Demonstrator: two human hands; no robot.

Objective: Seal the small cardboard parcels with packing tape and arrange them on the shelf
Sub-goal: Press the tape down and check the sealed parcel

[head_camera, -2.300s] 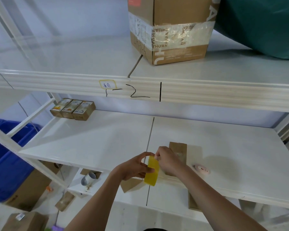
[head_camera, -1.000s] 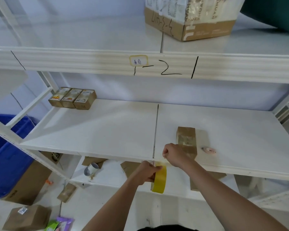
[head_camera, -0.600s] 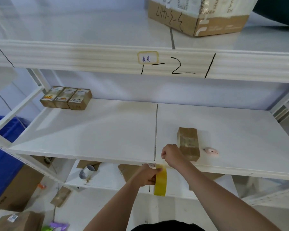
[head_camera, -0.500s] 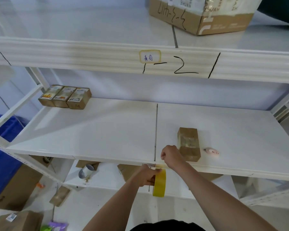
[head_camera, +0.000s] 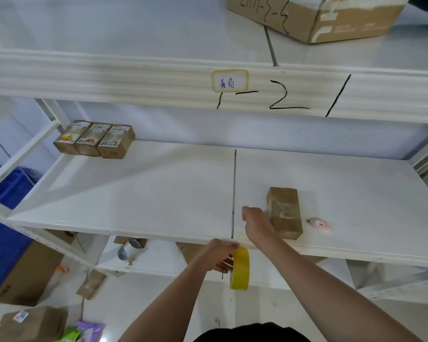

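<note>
Shelf edge marked "1-2"; left hand grips tape roll; right hand, curled, touches parcel at 3 o'clock

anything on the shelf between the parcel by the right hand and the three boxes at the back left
Nothing visible does. From the parcel beside the right hand to the row of three boxes, the white shelf shows only bare surface and a panel seam. The pink object lies on the parcel's other side.

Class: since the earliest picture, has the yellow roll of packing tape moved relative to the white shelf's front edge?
Yes. The yellow roll of packing tape, gripped by the left hand, dropped from level with the white shelf's front edge to below it.
</note>
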